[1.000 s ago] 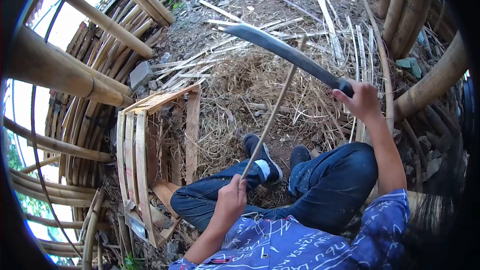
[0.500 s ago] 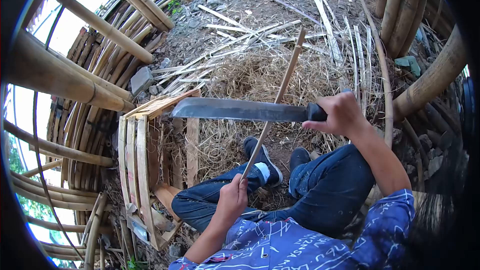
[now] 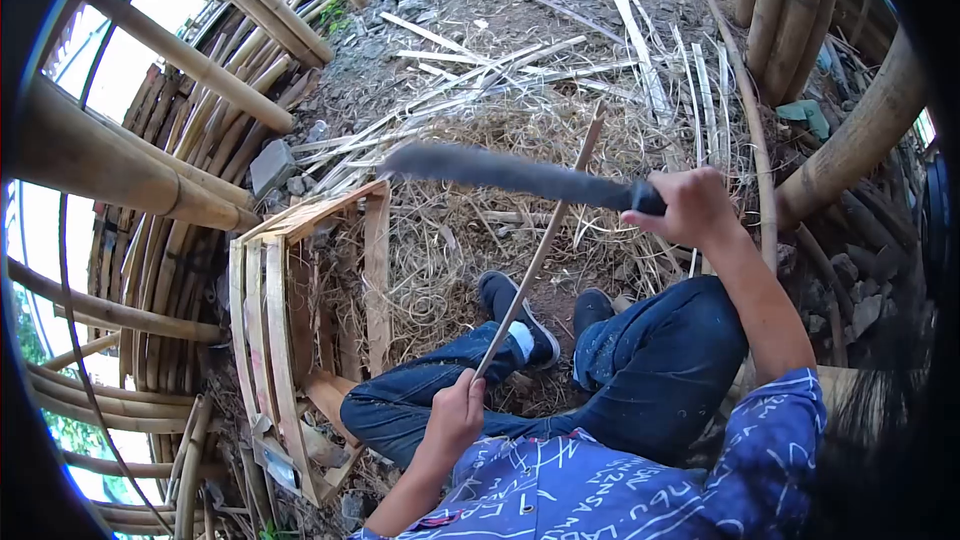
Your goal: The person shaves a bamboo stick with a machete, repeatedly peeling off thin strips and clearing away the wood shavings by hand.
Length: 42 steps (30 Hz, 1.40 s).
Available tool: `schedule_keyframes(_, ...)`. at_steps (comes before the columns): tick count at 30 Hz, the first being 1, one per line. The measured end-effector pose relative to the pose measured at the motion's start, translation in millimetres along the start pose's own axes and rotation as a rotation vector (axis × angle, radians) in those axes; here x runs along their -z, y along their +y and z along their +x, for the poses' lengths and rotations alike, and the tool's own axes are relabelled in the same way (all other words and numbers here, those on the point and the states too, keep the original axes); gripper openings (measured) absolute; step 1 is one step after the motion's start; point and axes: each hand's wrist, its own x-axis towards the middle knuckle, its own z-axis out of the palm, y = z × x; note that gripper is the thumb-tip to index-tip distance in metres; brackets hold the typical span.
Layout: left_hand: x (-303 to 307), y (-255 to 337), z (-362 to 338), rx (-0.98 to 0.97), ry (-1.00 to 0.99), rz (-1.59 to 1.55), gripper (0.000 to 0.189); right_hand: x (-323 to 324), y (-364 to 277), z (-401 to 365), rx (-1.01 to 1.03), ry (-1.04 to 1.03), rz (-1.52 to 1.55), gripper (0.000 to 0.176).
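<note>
Above the knees, right hand point(image 3: 693, 208) grips machete point(image 3: 500, 172); left hand point(image 3: 455, 417) holds stick point(image 3: 540, 253).

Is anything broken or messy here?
Yes. Split bamboo strips and dry shavings lie scattered all over the ground, and the wooden crate seems tipped on its side. The machete looks smeared only because it is blurred.

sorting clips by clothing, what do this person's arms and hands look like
The left hand and right hand are bare, no gloves or watch visible. Forearms are uncovered; blue shirt sleeves printed with white scribbled lettering end near the elbows.
</note>
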Motion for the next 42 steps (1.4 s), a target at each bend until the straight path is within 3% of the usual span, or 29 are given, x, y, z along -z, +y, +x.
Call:
schedule_keyframes(4, 0, -12, -6, -0.013, 0.024, -0.029, 0.021, -10, 8, 5, 0.076, 0.016, -0.001, 0.061)
schedule_keyframes(7, 8, -15, -18, 0.006, 0.026, 0.073, 0.021, -23, 32, 5, -0.390, -0.043, 0.174, 0.064)
schedule_keyframes(12, 12, -4, -8, -0.017, 0.090, -0.007, 0.021, -9, 19, -5, -0.447, -0.124, 0.090, 0.065)
schedule_keyframes(16, 15, 8, 9, -0.011, 0.158, 0.029, 0.023, -10, 12, -1, -0.437, -0.028, 0.051, 0.068)
schedule_keyframes(22, 6, 7, 16, -0.037, 0.148, 0.084, 0.021, -28, 36, 3, -0.652, 0.155, 0.568, 0.066)
schedule_keyframes(28, -3, 14, 23, -0.033, 0.136, 0.040, 0.020, -19, 17, 0, -0.504, 0.269, 0.950, 0.054)
schedule_keyframes(30, -6, 17, 24, -0.024, 0.140, 0.039, 0.019, -13, 9, 2, -0.218, 0.167, 0.801, 0.055)
schedule_keyframes(32, -7, 23, 27, -0.040, 0.134, 0.002, 0.018, 4, -11, 6, -0.136, -0.041, 0.616, 0.052)
schedule_keyframes(35, -11, 25, 31, -0.039, 0.142, -0.041, 0.017, 1, -39, 9, -0.052, -0.106, 0.517, 0.053)
schedule_keyframes(37, -11, 27, 30, -0.038, 0.150, -0.050, 0.017, -5, -47, 11, 0.152, -0.234, 0.308, 0.057)
schedule_keyframes(39, -10, 30, 29, 0.075, 0.120, -0.099, 0.017, -8, -49, 16, 0.141, -0.272, 0.253, 0.059)
schedule_keyframes(42, -11, 23, 33, 0.022, 0.145, -0.003, 0.018, -15, -43, 17, 0.125, -0.311, 0.142, 0.064)
